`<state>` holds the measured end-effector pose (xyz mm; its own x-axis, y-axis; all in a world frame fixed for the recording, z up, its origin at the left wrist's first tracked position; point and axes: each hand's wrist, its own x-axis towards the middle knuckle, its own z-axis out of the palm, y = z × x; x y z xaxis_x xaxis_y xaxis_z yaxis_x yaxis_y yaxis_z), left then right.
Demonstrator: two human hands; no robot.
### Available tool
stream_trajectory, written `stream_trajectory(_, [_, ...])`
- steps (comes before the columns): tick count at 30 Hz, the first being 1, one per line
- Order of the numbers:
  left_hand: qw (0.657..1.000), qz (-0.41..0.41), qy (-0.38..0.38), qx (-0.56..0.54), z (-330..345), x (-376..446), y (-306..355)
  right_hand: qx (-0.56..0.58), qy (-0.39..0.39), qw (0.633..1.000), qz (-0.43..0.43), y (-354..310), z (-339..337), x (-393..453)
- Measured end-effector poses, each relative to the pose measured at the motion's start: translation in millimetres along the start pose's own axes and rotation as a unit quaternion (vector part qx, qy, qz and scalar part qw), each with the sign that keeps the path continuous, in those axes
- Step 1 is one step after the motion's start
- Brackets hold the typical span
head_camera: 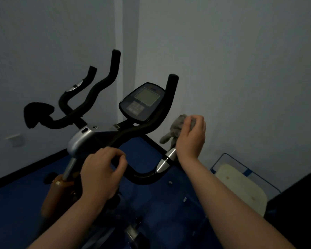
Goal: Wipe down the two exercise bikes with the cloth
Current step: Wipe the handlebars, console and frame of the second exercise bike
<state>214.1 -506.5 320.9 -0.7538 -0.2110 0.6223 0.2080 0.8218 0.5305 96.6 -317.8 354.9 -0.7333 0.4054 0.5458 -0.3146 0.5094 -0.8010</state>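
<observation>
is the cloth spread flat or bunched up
Bunched up: the grey cloth is crumpled in the right hand, a loose end hanging beside the handlebar.
</observation>
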Motion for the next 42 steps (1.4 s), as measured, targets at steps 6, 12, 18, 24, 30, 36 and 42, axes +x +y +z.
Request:
stream_trajectory(6, [1.000,-0.018,0.020,-0.003,3,-1,-2,-0.033,-0.222,0.973,0.058,0,-23,51])
stream_trajectory(12, [0.998,-0.045,0.017,0.026,4,-2,-1,-0.180,-0.257,0.843,-0.437,11,-40,27])
stream_trajectory(18, [0.997,-0.046,0.039,0.049,2,-3,3,-0.077,-0.315,0.864,-0.386,10,-46,-40])
stream_trajectory(24, [0.966,-0.211,0.100,0.110,-4,-20,-15,-0.093,-0.598,0.740,-0.292,-7,-55,-17])
stream_trajectory(30, [0.949,-0.271,0.128,0.100,-2,-21,-18,-0.283,-0.566,0.560,-0.535,-25,-26,-44])
stream_trajectory(36, [0.939,-0.293,0.136,0.116,0,-24,-24,-0.268,-0.542,0.609,-0.513,-22,-16,-60])
stream_trajectory(42, [0.948,-0.276,0.136,0.087,2,-21,-27,-0.233,-0.502,0.704,-0.446,-24,3,-74])
